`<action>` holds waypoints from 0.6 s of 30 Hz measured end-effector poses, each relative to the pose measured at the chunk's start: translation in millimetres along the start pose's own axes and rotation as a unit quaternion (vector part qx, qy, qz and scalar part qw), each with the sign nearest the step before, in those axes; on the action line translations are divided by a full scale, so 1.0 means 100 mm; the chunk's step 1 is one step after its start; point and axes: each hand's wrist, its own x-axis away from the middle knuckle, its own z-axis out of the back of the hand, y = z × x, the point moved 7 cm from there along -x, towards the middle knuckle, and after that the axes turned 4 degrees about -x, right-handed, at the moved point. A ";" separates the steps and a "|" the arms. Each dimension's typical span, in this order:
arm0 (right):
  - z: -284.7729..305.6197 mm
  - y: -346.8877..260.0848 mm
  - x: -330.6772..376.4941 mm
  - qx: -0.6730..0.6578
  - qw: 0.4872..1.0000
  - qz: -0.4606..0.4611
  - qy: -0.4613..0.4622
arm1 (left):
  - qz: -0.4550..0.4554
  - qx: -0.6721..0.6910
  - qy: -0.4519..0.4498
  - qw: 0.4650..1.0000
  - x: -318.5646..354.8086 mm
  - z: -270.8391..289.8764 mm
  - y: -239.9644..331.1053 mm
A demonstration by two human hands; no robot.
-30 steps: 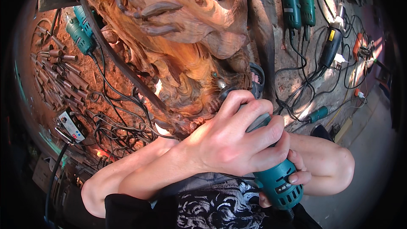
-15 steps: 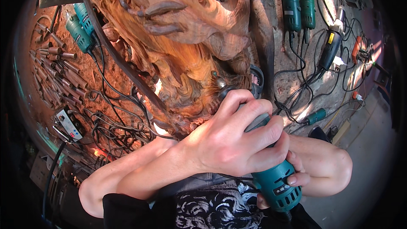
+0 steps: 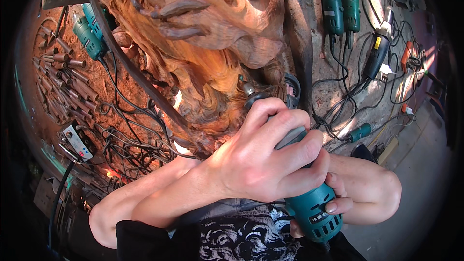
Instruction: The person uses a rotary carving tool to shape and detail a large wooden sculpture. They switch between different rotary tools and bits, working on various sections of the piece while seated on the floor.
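My left hand (image 3: 268, 157) comes in from the lower left and wraps its fingers round the front of a green die grinder (image 3: 316, 212). My right hand (image 3: 338, 195) grips the grinder's rear body from the right; its fingertips show, while the palm is hidden behind the tool. The grinder's collet and small bit (image 3: 245, 84) point up and away, at the lower part of a carved reddish-brown wood sculpture (image 3: 193, 63). Whether the bit touches the wood, I cannot tell. Flowing ridges and smooth orange hollows cover the sculpture.
Two green grinders (image 3: 332, 7) lie at the far right, near a black power tool (image 3: 377, 55) and tangled cords. More green grinders (image 3: 89, 36) lie at the left. Several chisels (image 3: 70, 84) are heaped there, above a white control box (image 3: 77, 142). A dark curved wooden bar (image 3: 130, 65) crosses the sculpture's left side.
The grinder and both hands have shifted slightly up and left, the bit moving a little along the wood. The grip looks the same.
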 end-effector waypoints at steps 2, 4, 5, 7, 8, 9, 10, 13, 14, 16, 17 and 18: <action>-0.01 0.02 0.00 -0.003 1.000 0.001 -0.005 | 0.003 0.001 -0.006 1.000 0.01 -0.01 0.01; -0.01 0.04 0.01 -0.003 1.000 -0.003 -0.012 | 0.004 0.005 -0.011 1.000 0.02 -0.02 0.03; 0.00 0.03 0.02 -0.003 1.000 -0.004 -0.015 | 0.002 0.006 -0.008 1.000 0.01 -0.02 0.03; 0.00 0.05 0.03 0.000 1.000 -0.009 -0.025 | 0.002 0.008 -0.001 1.000 -0.01 -0.02 0.02; 0.01 0.05 0.03 0.002 0.999 -0.013 -0.031 | 0.004 0.009 -0.003 1.000 -0.01 -0.02 0.02; 0.01 0.06 0.04 0.005 0.999 -0.017 -0.036 | 0.005 0.010 -0.005 1.000 -0.01 -0.01 0.01; 0.02 0.05 0.04 0.008 0.999 -0.020 -0.042 | 0.008 0.008 -0.004 1.000 0.00 0.00 0.00; 0.06 0.05 0.17 0.004 1.000 -0.006 -0.020 | 0.005 0.040 -0.011 0.999 0.03 -0.04 0.07; 0.06 0.06 0.22 0.004 1.000 0.008 0.009 | -0.027 0.067 -0.032 0.997 0.02 -0.08 0.11; 0.11 0.10 0.27 0.013 0.993 0.092 0.078 | -0.012 0.057 -0.025 0.998 0.05 -0.08 0.10; 0.03 0.15 0.37 0.022 0.972 0.165 0.165 | -0.033 0.084 -0.035 0.995 -0.02 -0.11 0.13; 0.09 0.22 0.26 0.051 0.960 0.219 0.169 | 0.010 0.040 -0.023 0.999 0.11 -0.05 0.08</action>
